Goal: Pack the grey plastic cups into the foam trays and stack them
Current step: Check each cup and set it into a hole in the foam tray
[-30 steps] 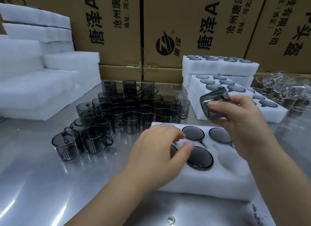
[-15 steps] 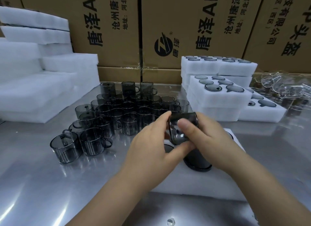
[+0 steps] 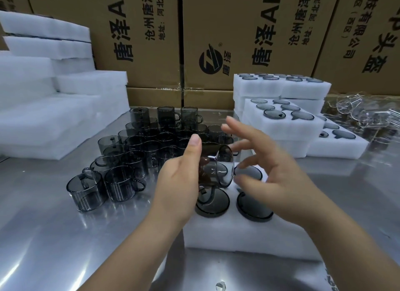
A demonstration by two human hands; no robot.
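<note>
Grey cup (image 3: 218, 167) tilts over the foam tray (image 3: 238, 236), gripped by the left hand (image 3: 179, 182), while the right hand (image 3: 275, 178) fingers (image 3: 240, 128) spread wide.

We saw a factory packing station: printed cartons (image 3: 138, 37) stacked behind, foam trays (image 3: 281, 128) piled, cups (image 3: 151, 143) massed on steel table (image 3: 43, 236).

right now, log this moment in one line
left grip holds grey cup tilted over foam tray | right grip holds nothing, beside cup
</note>
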